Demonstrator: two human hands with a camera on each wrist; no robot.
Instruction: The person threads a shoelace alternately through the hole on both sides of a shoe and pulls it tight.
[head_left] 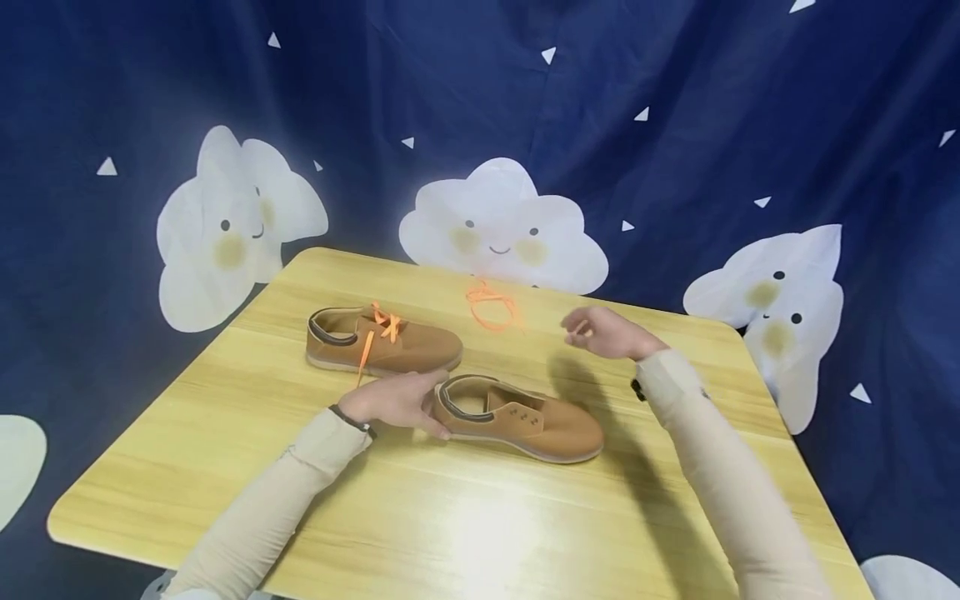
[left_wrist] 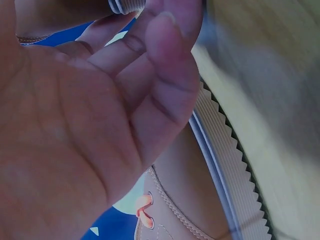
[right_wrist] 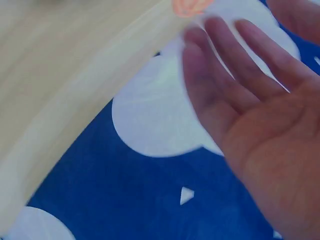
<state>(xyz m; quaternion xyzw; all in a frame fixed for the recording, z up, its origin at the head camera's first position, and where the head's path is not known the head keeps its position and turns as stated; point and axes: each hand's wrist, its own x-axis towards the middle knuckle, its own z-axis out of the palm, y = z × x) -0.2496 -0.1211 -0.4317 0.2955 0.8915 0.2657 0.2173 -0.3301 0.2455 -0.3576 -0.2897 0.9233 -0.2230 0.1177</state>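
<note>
Pale sleeves (head_left: 258, 517) cover both my forearms, which extend over the wooden surface (head_left: 405, 517). My left hand (head_left: 397, 402) grips the heel of the unlaced shoe (head_left: 517, 429), thumb on the near side, fingers on the far side. That shoe sits upright around the middle of the surface, toe pointing to my right, its visible eyelets (head_left: 524, 417) bare. My right hand (head_left: 603, 332) hangs above the surface, fingers loosely bent and holding nothing. The loose orange lace (head_left: 483, 295) lies beyond the shoe, off to that hand's left, looped on itself.

Steadying the shoe looks to me like the step in hand. To do it well, I'd pinch low on the heel, firmly enough to stop the sole sliding, yet without crushing the collar. The loose lace is thin and would probably tangle if dragged by its loops; I'd judge it best taken near one tip. The laced shoe (head_left: 408, 348), farther off on my left, has one lace end trailing down its side close to my left hand, so I'd avoid snagging that.

As containers, only the shoes count: their openings show pale lining, but the toe ends are hidden, so I can't tell what sits deeper.
</note>
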